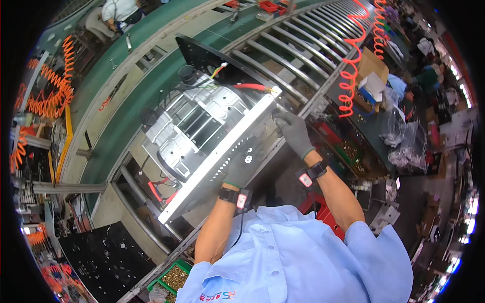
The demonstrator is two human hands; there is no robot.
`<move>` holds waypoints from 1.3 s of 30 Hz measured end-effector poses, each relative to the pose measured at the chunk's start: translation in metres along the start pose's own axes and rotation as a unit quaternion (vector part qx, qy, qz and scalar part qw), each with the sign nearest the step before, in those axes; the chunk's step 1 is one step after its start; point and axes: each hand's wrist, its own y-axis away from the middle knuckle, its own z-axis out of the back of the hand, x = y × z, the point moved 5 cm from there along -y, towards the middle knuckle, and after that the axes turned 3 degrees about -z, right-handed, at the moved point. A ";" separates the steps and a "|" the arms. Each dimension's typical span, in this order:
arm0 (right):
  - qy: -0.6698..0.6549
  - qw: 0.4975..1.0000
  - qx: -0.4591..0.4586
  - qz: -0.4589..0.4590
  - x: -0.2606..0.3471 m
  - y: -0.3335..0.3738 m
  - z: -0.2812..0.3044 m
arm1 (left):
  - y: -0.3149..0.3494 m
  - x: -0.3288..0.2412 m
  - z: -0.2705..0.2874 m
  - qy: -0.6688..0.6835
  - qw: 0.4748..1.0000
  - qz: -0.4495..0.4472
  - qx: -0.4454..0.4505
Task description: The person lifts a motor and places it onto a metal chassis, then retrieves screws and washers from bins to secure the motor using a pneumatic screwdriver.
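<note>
In front of me on the line stands a machine assembly with a silvery cast-metal motor or compressor unit (202,118), a white-edged metal side panel (222,154) and an upright black plate (202,58). My left hand (239,169), in a grey glove, is at the near face of the side panel, by its slots and round holes. Its fingers blend into the panel and cannot be made out. My right hand (293,132), also gloved, is at the panel's far right corner with fingers curled together. Whatever lies between them is hidden. A red hose (252,87) runs beside that corner.
A roller conveyor (293,50) stretches away at the far right. Orange coiled air hoses (349,76) hang on both sides. At lower left lie a black perforated plate (108,257) and a green bin (174,275) of small brass-coloured parts. A wrench (129,42) rests on the green belt.
</note>
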 end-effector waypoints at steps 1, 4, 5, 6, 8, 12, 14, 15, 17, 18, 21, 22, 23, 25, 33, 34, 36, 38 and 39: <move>0.008 1.000 -0.002 -0.006 -0.007 0.004 0.005 | 0.008 0.006 0.006 0.013 0.999 0.044 -0.020; 0.029 0.997 -0.024 -0.072 -0.044 0.019 0.010 | 0.028 0.002 0.016 -0.038 0.995 0.081 -0.037; 0.048 0.994 -0.022 -0.091 -0.061 0.024 0.008 | 0.039 0.009 0.013 0.235 0.948 0.204 -0.067; 0.068 0.991 -0.018 -0.110 -0.079 0.028 0.005 | 0.051 0.011 0.003 0.469 0.824 0.303 -0.093; 0.092 0.991 0.018 -0.100 -0.115 0.037 -0.013 | 0.072 0.004 -0.003 0.418 0.833 0.332 -0.148; 0.270 0.958 0.098 0.023 -0.177 0.032 -0.060 | 0.106 -0.005 -0.005 0.389 0.827 0.365 -0.179; 0.312 0.943 0.114 0.031 -0.210 0.024 -0.079 | 0.119 -0.003 0.002 0.410 0.825 0.348 -0.175; 0.328 0.937 0.118 0.009 -0.228 0.018 -0.086 | 0.129 0.002 0.008 0.393 0.825 0.356 -0.194; 0.342 0.932 0.107 0.056 -0.252 0.009 -0.102 | 0.145 0.005 0.022 0.475 0.795 0.327 -0.187; 0.320 0.945 0.061 0.033 -0.263 0.009 -0.104 | 0.153 0.006 0.027 0.500 0.790 0.308 -0.178; 0.448 0.874 0.157 0.103 -0.281 0.004 -0.122 | 0.176 0.006 0.049 0.387 0.845 0.304 -0.211; 0.455 0.862 0.120 0.189 -0.275 0.005 -0.123 | 0.178 0.006 0.051 0.410 0.828 0.305 -0.228; 0.484 0.857 0.150 0.097 -0.286 0.000 -0.124 | 0.180 0.003 0.055 0.382 0.840 0.306 -0.234; 0.433 0.879 0.097 0.173 -0.278 0.000 -0.125 | 0.180 0.001 0.053 0.401 0.806 0.347 -0.264; 0.437 0.865 0.104 0.223 -0.233 0.011 -0.133 | 0.157 -0.013 0.037 0.407 0.821 0.308 -0.257; 0.439 0.869 0.120 0.194 -0.215 0.010 -0.128 | 0.155 -0.013 0.041 0.318 0.863 0.308 -0.246; 0.038 0.998 -0.011 -0.057 -0.174 0.015 -0.099 | 0.149 -0.014 0.039 0.398 0.831 0.301 -0.243; -0.007 0.999 -0.018 -0.041 -0.109 0.017 -0.083 | 0.142 -0.019 0.037 0.427 0.822 0.309 -0.217; -0.023 0.999 -0.034 -0.027 -0.077 0.017 -0.076 | 0.136 -0.024 0.035 0.445 0.821 0.297 -0.199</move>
